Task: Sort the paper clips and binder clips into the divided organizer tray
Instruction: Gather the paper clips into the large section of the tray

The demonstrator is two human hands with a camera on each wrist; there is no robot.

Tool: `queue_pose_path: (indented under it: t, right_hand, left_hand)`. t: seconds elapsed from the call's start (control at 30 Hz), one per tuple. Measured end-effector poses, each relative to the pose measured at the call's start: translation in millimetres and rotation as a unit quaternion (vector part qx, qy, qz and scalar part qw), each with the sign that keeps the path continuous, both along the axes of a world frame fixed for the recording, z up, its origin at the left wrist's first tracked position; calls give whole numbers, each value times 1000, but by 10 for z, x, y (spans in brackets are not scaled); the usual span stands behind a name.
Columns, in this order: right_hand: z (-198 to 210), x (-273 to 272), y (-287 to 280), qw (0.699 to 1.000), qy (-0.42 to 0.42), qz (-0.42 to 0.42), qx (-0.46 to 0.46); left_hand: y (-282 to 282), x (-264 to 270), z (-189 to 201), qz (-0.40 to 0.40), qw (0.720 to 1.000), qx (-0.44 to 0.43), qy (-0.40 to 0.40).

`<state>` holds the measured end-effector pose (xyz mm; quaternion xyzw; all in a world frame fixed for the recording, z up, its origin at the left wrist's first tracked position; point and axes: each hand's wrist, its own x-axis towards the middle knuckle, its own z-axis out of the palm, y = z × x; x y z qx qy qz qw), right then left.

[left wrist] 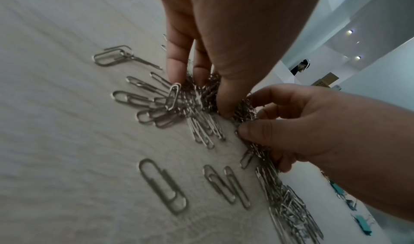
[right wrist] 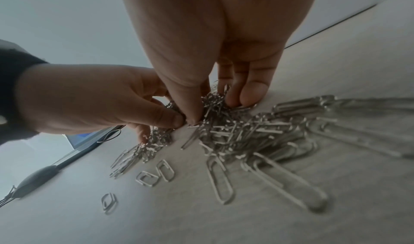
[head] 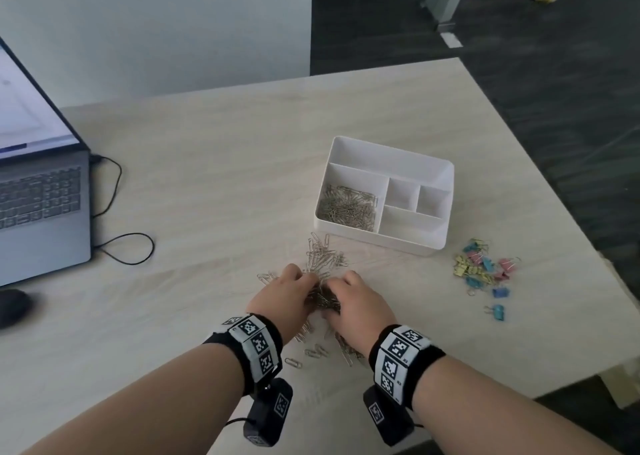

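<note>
A heap of silver paper clips [head: 320, 264] lies on the table in front of the white divided organizer tray [head: 433, 243]. My left hand [head: 304, 283] and right hand [head: 337, 290] meet over the heap, each with fingers and thumb curled round a bunch of clips. In the left wrist view the left thumb [left wrist: 225, 109] and fingers [left wrist: 177, 70] dig into the clips [left wrist: 197, 99]. The right wrist view shows the right thumb and fingers [right wrist: 253, 93] pinching clips [right wrist: 215, 101]. More paper clips [head: 346, 208] fill the tray's large left compartment. Coloured binder clips [head: 483, 269] lie right of the tray.
An open laptop [head: 38, 191] stands at the left with a looped black cable [head: 128, 248] and a dark mouse [head: 14, 307] near it. Loose single clips [head: 313, 352] lie between my wrists. The table's right edge [head: 554, 191] runs diagonally beyond the tray.
</note>
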<state>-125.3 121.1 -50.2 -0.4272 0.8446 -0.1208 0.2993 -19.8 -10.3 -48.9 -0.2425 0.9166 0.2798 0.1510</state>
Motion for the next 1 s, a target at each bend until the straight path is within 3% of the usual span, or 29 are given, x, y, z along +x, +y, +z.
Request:
queue_pose_path:
  t: [0.2,0.43,0.73,1.0]
  right_hand:
    - [0,-110,-5,998,-43,-25,-26]
    - [-4,-272,97,980,-146,-124,-57]
    - [296,-545,-69,957,-206,-162,-127]
    - [519,-1062,-713,945,-169,-226,-165]
  left_hand:
    - [-78,-38,28,29,997,63,13]
    - [-238,-85,93,62,991,111,42]
    - [-441,-59,95,79,986,144,25]
    - [-553,-28,48,105,982,159,18]
